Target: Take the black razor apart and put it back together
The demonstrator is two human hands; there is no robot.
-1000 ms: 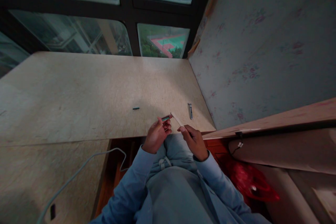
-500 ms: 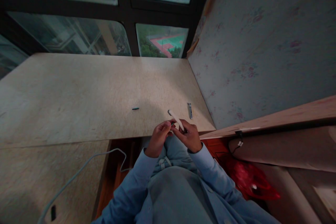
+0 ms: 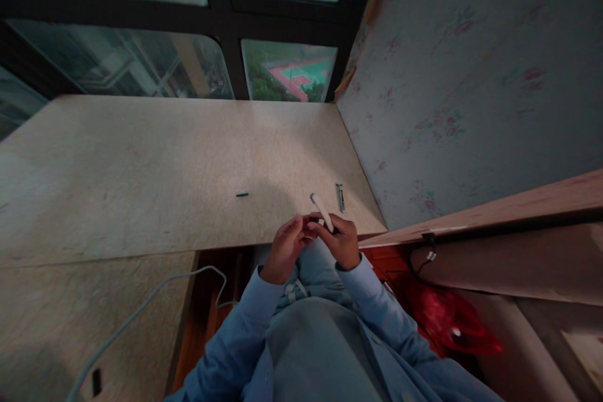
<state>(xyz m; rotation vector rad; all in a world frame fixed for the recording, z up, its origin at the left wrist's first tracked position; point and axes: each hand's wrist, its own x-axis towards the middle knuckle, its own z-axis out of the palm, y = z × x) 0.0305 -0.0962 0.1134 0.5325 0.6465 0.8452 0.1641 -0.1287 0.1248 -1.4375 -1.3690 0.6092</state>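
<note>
My right hand (image 3: 343,245) is closed around a slim white stick-like device (image 3: 322,211), tilted up and away to the left. It has a rounded, greyish tip. Close beside it, my left hand (image 3: 283,249) has its fingers bent and pressed together near the device's lower end. A small dark piece (image 3: 315,220) shows between the two hands; which fingers hold it I cannot tell. Beyond the hands, a short dark-green cylinder (image 3: 242,194), like a small battery, lies on the pale tabletop (image 3: 155,169). To the right lies a small silvery T-shaped tool (image 3: 340,198), resembling a razor.
A floral-papered wall (image 3: 452,107) bounds the tabletop on the right, and a dark-framed window (image 3: 226,22) stands behind it. A grey cable (image 3: 141,308) loops at lower left near a small black object (image 3: 97,382). A red plastic bag (image 3: 452,320) sits at lower right.
The white device has swung slightly to the right and stands more upright. The dark piece between my hands shows more now, and my left fingers have shifted.
</note>
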